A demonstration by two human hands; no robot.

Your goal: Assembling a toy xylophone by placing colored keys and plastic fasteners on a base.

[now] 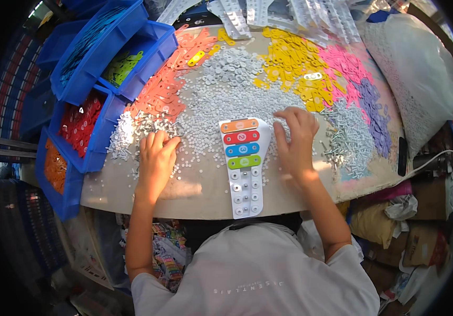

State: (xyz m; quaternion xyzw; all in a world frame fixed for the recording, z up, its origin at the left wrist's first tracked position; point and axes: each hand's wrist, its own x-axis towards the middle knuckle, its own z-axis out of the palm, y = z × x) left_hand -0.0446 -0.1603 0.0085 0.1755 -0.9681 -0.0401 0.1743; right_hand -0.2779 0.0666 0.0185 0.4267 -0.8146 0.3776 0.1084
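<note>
A white plastic panel lies upright before me, wide at its upper right. Four-cornered colour strips cross its upper part: an orange strip, a red strip, a blue strip and a green strip. Below them the panel shows bare round studs. My left hand bends its slightly spread fingers over the edge of a pile of small metal screws. My right hand hovers beside the panel over small white discs, thumb and forefinger apart. I see nothing held in either hand.
Blue bins with coloured strips stand at the left. Orange-red strips, yellow strips, pink strips and purple strips lie heaped around the discs. More screws lie right, near a large plastic bag.
</note>
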